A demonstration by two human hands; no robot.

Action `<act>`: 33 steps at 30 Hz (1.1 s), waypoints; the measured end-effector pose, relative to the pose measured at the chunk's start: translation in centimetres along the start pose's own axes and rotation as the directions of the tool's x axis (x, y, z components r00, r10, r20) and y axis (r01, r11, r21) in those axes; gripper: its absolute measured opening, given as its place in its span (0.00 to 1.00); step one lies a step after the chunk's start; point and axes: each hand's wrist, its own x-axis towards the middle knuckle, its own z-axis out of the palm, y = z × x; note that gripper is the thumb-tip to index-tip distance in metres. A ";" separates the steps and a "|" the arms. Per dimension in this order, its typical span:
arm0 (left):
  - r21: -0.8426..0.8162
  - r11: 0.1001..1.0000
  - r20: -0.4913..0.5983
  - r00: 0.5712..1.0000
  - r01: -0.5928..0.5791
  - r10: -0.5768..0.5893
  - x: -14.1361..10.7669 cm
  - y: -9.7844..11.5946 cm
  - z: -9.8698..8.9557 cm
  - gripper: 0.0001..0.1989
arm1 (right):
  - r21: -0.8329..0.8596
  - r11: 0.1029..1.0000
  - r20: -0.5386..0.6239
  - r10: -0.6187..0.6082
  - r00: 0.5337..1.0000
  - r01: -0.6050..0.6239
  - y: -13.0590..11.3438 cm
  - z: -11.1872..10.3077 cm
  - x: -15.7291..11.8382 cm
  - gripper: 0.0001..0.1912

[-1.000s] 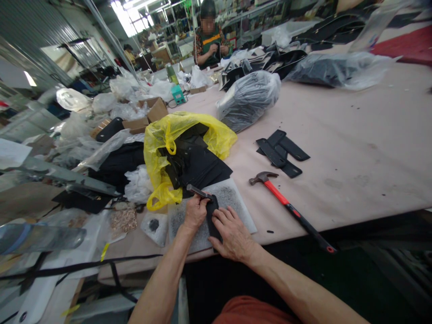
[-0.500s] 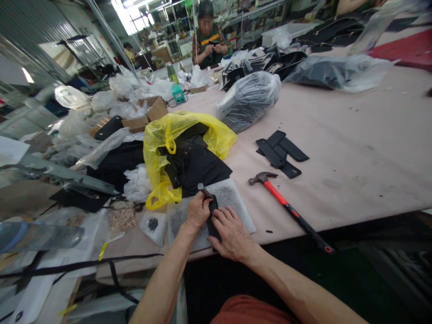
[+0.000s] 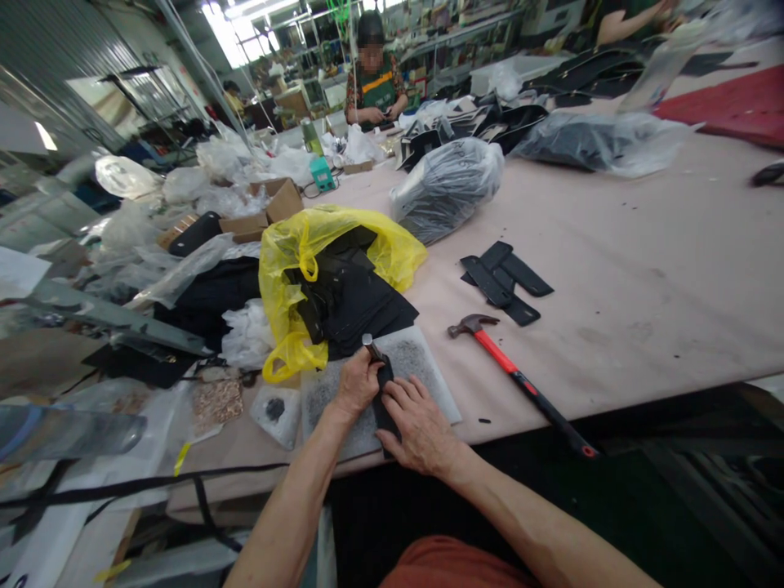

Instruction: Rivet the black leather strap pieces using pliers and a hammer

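Observation:
On a white, speckled board at the table's front edge, my left hand grips a metal punch tilted over a black strip. The punch's lower tip is hidden. My right hand lies on the same strip, fingers spread, pressing it to the board. To the right, a claw hammer with a red and black handle rests on the table. Several black pieces lie crossed beyond it. A yellow bag holding black sheets stands just behind the board.
A plastic-wrapped bundle lies farther back. Clear bags and a cardboard box crowd the left, with a small white block beside the board. Across the table sits a person; another person's arm shows at top right.
The view has shifted slightly. My hands keep the same hold on the punch and strip. The person across the table has lowered their hands.

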 end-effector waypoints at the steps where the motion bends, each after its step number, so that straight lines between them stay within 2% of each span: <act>1: 0.010 1.000 0.002 1.000 -0.006 0.006 0.0 0.0 0.1 0.08 | -0.001 1.000 0.001 0.000 1.000 0.000 0.0 0.0 0.0 0.26; 6: -0.004 1.000 -0.009 1.000 0.006 -0.006 -0.2 0.0 0.5 0.07 | 0.015 1.000 -0.003 0.006 1.000 -0.006 -0.3 0.0 0.1 0.25; 10: -0.056 0.998 0.004 1.000 0.025 -0.024 0.0 0.1 0.4 0.07 | 0.137 0.991 -0.043 -0.007 0.999 0.013 0.1 -0.8 0.0 0.24; 13: -0.067 0.997 0.023 0.999 0.024 -0.022 0.0 0.0 0.3 0.07 | 0.159 0.986 -0.215 0.082 0.973 -0.048 2.6 -2.8 -0.6 0.19; 15: -0.075 0.997 0.014 1.000 0.020 -0.019 0.0 0.0 0.3 0.08 | 0.060 0.985 -0.331 0.170 0.928 -0.160 5.4 -4.7 -1.5 0.17; 17: -0.077 0.997 -0.005 1.000 0.024 -0.024 0.0 -0.1 0.4 0.08 | -0.104 0.942 -0.395 0.256 0.883 -0.319 8.7 -6.8 -2.8 0.17; 19: -0.066 0.997 -0.022 0.999 0.028 -0.029 0.0 -0.1 0.5 0.08 | -0.287 0.816 -0.323 0.411 0.853 -0.502 11.6 -8.5 -4.4 0.20; 21: -0.047 0.999 -0.024 1.000 0.019 -0.020 -0.1 -0.1 0.5 0.08 | -0.408 0.696 -0.189 0.569 0.800 -0.591 13.5 -9.6 -5.9 0.20; 22: -0.038 0.999 -0.025 1.000 0.014 -0.015 -0.1 0.0 0.4 0.08 | -0.437 0.663 -0.119 0.626 0.770 -0.607 14.0 -9.8 -6.5 0.19; 24: -0.030 0.999 -0.029 0.999 0.021 -0.022 -0.1 0.1 0.4 0.08 | -0.456 0.640 -0.016 0.689 0.724 -0.619 14.3 -9.8 -7.2 0.16; 26: -0.032 0.998 -0.031 0.998 0.052 -0.053 -0.2 0.2 0.3 0.08 | -0.461 0.631 0.023 0.711 0.702 -0.624 14.0 -9.4 -7.3 0.14; 33: -0.038 0.995 -0.063 0.993 0.093 -0.096 -0.4 0.2 0.2 0.09 | -0.402 0.630 -0.002 0.725 0.689 -0.664 13.8 -9.0 -7.1 0.10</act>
